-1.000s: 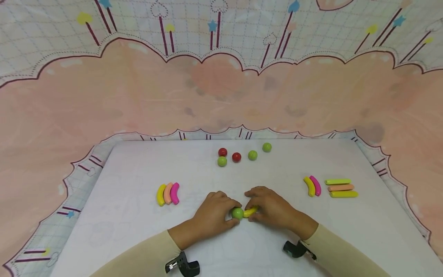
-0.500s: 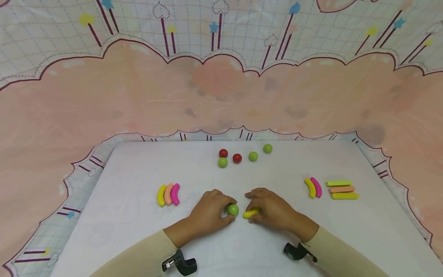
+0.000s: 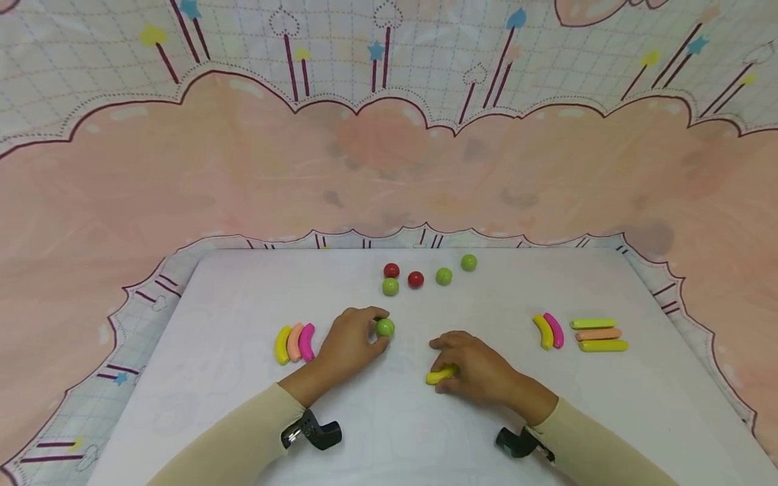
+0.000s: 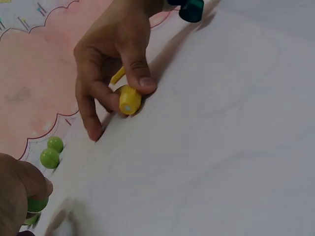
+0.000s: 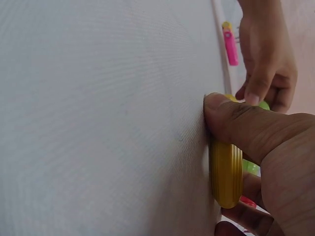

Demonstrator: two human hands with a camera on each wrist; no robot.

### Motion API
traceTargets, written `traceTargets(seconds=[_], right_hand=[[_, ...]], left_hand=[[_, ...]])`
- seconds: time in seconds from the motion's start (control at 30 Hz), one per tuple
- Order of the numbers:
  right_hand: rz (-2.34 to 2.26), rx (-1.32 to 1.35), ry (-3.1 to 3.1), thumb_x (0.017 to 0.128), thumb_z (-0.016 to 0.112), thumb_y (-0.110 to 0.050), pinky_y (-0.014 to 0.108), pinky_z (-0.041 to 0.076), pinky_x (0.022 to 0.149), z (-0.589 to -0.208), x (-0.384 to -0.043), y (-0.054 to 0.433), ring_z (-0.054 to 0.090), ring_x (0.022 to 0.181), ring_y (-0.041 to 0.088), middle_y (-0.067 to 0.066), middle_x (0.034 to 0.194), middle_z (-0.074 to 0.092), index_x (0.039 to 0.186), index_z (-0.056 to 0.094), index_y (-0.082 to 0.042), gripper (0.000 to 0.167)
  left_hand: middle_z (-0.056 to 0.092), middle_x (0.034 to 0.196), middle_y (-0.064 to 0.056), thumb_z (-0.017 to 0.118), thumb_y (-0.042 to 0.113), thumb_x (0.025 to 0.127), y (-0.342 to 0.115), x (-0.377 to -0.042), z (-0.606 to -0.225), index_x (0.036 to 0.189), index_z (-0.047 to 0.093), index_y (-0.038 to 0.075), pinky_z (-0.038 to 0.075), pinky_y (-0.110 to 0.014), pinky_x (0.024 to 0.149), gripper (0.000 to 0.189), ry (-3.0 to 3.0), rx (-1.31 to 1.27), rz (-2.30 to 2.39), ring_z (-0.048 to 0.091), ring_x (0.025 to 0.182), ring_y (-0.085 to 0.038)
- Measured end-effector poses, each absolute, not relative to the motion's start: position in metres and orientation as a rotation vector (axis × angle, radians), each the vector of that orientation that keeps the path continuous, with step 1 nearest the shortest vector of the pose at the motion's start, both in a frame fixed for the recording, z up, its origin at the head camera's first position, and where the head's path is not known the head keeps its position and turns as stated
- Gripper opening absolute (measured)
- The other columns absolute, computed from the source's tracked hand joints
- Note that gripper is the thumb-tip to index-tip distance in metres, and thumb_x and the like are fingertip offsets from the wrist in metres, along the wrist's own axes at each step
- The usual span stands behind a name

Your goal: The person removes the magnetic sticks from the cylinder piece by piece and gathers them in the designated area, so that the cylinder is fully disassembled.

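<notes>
My left hand (image 3: pixel 349 341) holds a glossy green ball (image 3: pixel 385 328) between thumb and fingers, left of the table's middle. To its right, my right hand (image 3: pixel 480 368) pinches a short yellow curved rod (image 3: pixel 439 375) close over the white table. In the right wrist view the rod (image 5: pixel 227 172) shows a ribbed side, with the thumb lying across it. The left wrist view shows the rod's round end (image 4: pixel 130 102) between thumb and fingers. Just left of my left hand lie three curved rods side by side: yellow (image 3: pixel 282 345), orange (image 3: pixel 294 341) and pink (image 3: pixel 306 341).
Toward the back of the white table (image 3: pixel 231 283) sit two red balls, one a red ball (image 3: pixel 416 279), and three green ones, including a green ball (image 3: pixel 469 262). At right lie a yellow and a pink curved rod (image 3: pixel 554 330), beside three straight rods (image 3: pixel 598 334).
My left hand has drawn the green ball away from the yellow rod, leftward and farther back on the table. The right hand stays nearly in place, still gripping the rod.
</notes>
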State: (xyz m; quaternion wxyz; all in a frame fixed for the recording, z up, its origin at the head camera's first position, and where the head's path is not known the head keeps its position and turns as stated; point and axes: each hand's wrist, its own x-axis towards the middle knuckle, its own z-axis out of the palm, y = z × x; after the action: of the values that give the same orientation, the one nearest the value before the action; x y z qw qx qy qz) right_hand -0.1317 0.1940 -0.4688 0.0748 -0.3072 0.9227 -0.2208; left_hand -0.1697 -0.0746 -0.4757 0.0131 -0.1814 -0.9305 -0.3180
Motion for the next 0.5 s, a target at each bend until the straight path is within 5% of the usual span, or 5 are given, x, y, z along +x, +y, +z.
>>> traceTargets(seconds=[0.5], right_hand=[[-0.695,-0.899,2.756,0.080,0.090,-0.025,0.044,0.043,0.109,-0.469,-0.132,0.196,0.052,0.131,0.025,0.001,0.133,0.064,0.096,0.080,-0.020,0.020]], left_hand=[[0.070,0.113,-0.007,0.080,0.023,0.091,-0.081,-0.207,-0.471,0.124,0.066,0.007,0.048,-0.040,0.086,0.039,-2.844,-0.242,-1.108,0.058,0.098,-0.025]])
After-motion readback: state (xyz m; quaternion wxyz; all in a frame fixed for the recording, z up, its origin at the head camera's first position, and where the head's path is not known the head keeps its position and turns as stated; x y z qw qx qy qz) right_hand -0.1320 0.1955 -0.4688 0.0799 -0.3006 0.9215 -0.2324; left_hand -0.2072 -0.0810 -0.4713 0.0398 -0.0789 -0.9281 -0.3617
